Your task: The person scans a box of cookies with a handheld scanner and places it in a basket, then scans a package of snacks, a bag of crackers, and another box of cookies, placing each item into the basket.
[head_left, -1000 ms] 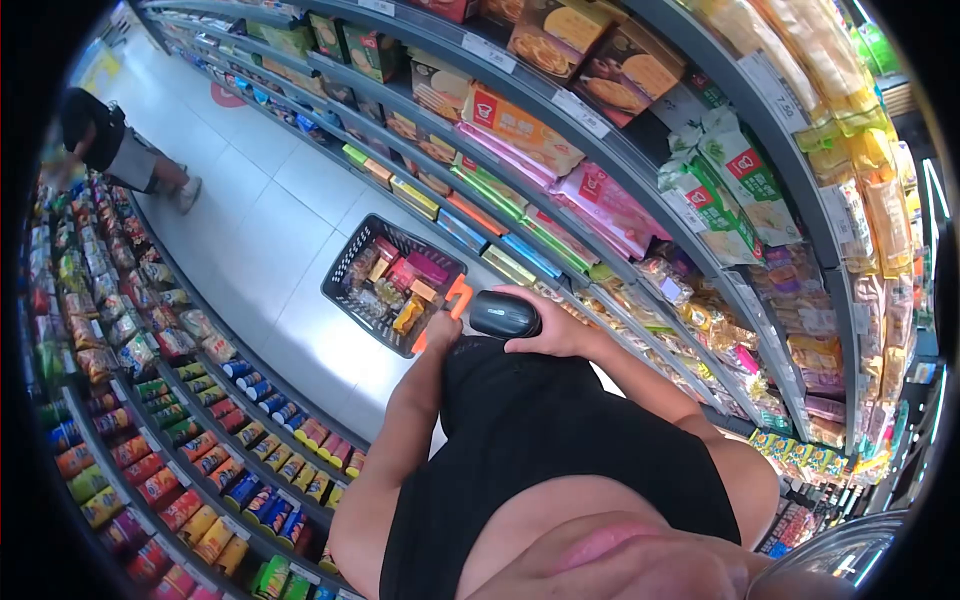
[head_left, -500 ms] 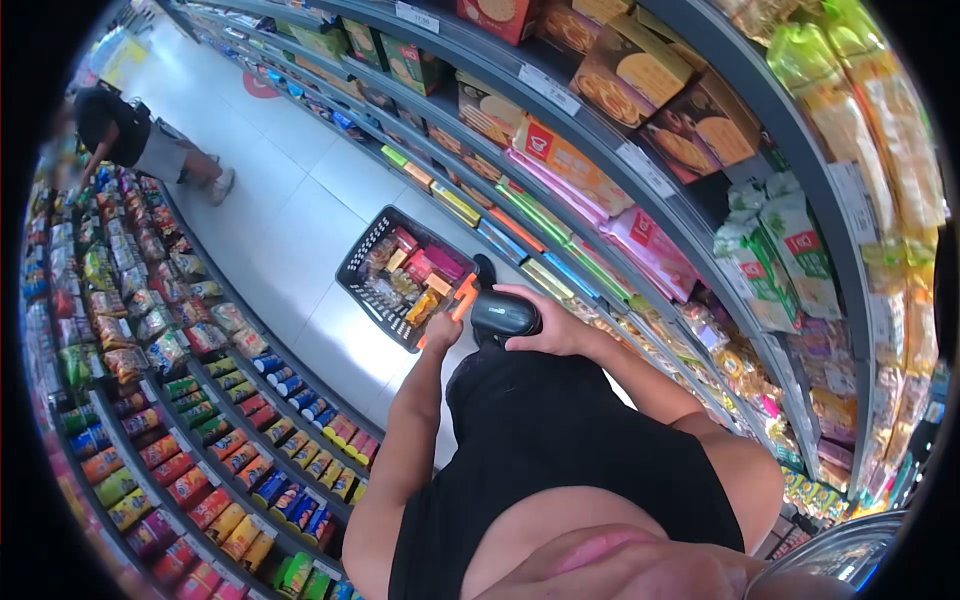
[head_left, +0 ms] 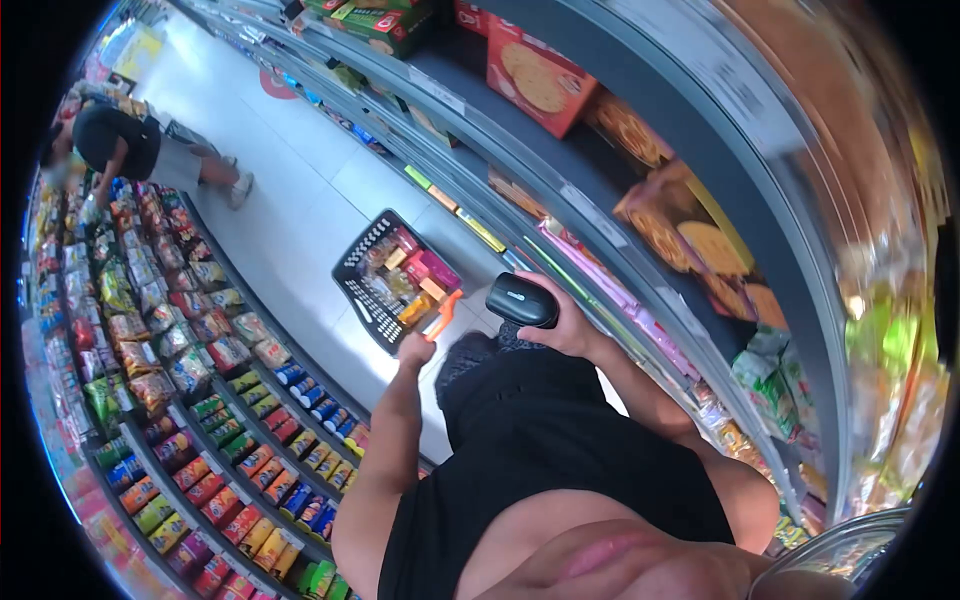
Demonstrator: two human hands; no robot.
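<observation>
Pale floor tiles [head_left: 300,150] are laid in a lane from the upper left of the frame toward its centre, bordered by 2 runs of store shelving. On the right-hand shelving [head_left: 516,152], biscuit boxes [head_left: 533,75] are stood with printed fronts outward, presumably so that they can be recognised from the aisle. On the left-hand shelving [head_left: 210,452], snack canisters [head_left: 205,490] are lined up by colour, and bagged snacks [head_left: 150,388] are packed in dense rows above them, likely for easy picking. At the upper left, 1 other person [head_left: 115,140] is seen bent over the shelves.

Near the centre, a black shopping basket [head_left: 362,300] is held in front of the body by the left hand [head_left: 415,348], whose fingers are closed around the orange handle [head_left: 445,315], probably to let the load hang clear of the legs. Just right of centre, a rounded black device [head_left: 522,300] is gripped by the right hand [head_left: 572,318], thumb and fingers curled about its sides, perhaps to leave its marked face uncovered; its exact kind cannot be told. Small packets, including 1 yellow packet [head_left: 413,308], are piled inside the basket.
</observation>
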